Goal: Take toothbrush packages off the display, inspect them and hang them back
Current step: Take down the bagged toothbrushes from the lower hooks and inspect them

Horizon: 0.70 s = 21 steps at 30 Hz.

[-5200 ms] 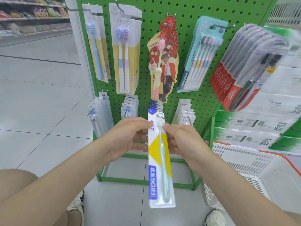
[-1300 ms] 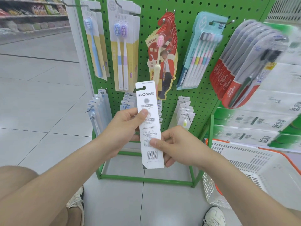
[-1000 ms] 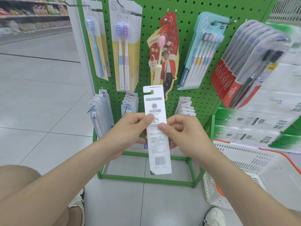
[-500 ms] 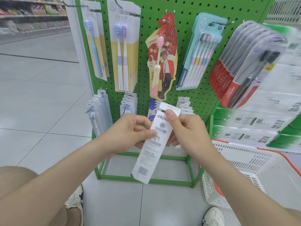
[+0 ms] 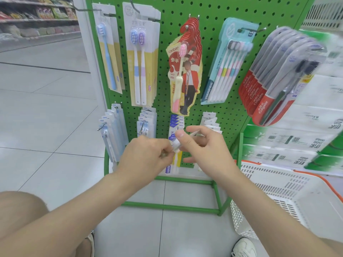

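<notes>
At the lower middle of the green pegboard display (image 5: 230,115), both hands meet in front of the bottom row of hooks. The left hand (image 5: 146,154) has its fingers curled and pinches the toothbrush package (image 5: 175,144) at its left edge. The right hand (image 5: 206,147) pinches the upper end of the same package between thumb and forefinger; its lower fingers lie loosely extended beneath. The package is turned nearly edge-on to the camera and tilted, its top to the right and its lower end down to the left, so its face is not legible. It lies just in front of a stack of blue-topped packages (image 5: 176,120) on the hook behind; whether it touches the hook cannot be told.

Upper row, left to right:
- single blue brush cards (image 5: 109,58)
- twin-brush cards (image 5: 141,62)
- red shaped cards (image 5: 187,71)
- a teal multipack (image 5: 228,62)
- Colgate packs (image 5: 269,86), blurred

A white basket (image 5: 278,191) with an orange rim stands on the tiled floor (image 5: 46,117) to the near right, close to the display's foot frame.
</notes>
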### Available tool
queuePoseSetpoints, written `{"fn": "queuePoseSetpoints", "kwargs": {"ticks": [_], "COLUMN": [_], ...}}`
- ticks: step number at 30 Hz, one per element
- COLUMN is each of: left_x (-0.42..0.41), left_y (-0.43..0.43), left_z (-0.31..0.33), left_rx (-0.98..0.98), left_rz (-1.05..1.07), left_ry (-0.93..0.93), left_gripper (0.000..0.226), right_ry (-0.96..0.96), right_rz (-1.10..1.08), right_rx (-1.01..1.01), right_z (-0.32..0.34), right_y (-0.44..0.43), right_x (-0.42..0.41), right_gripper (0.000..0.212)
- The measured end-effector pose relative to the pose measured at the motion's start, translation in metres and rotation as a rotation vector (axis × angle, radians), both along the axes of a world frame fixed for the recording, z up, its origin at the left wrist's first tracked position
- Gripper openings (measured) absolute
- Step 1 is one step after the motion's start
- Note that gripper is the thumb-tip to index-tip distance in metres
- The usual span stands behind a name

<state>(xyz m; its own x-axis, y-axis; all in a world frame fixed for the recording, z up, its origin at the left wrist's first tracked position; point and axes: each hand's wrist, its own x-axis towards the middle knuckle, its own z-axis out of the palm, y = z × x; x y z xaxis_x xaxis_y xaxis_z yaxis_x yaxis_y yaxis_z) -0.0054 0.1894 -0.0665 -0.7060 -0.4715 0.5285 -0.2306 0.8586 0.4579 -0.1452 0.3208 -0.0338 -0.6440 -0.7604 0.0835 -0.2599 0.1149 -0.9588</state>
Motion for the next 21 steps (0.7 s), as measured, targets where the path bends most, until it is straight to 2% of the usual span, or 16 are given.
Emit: {"fn": "queuePoseSetpoints", "kwargs": {"ticks": [2, 5, 7, 10, 13, 17, 19, 21], "left_x": [-0.001, -0.002, -0.003, -0.002, -0.002, -0.009, -0.014, -0.018], "left_y": [-0.003, -0.001, 0.001, 0.0, -0.001, -0.008, -0.018, -0.027], "left_z": [-0.003, 0.002, 0.005, 0.008, 0.013, 0.019, 0.021, 0.024], "left_rx": [-0.11, -0.139, -0.101, -0.076, 0.015, 0.027, 0.031, 0.002], "left_rz": [0.007, -0.027, -0.016, 0.042, -0.003, -0.172, -0.175, -0.146], "left_ry": [-0.063, -0.233, -0.297, -0.19, -0.052, -0.065, -0.09, -0.117], "left_gripper": [0.03, 0.032, 0.04, 0.049, 0.029, 0.024, 0.019, 0.017], "right_ry": [-0.07, -0.162, -0.078, 0.119, 0.245, 0.222, 0.24, 0.341], "right_rz": [0.011, 0.053, 0.066, 0.025, 0.075, 0.119, 0.111, 0.085], "right_rx": [0.025, 0.088, 0.151, 0.198, 0.228, 0.157, 0.136, 0.123], "right_z": [0.003, 0.005, 0.004, 0.0, -0.001, -0.007, -0.008, -0.007], "right_y": [-0.002, -0.002, -0.002, -0.003, -0.005, -0.013, -0.02, -0.026], "right_x": [0.002, -0.002, -0.006, -0.013, -0.016, -0.018, -0.021, -0.026], "right_gripper": [0.048, 0.034, 0.028, 0.006, 0.013, 0.015, 0.015, 0.01]}}
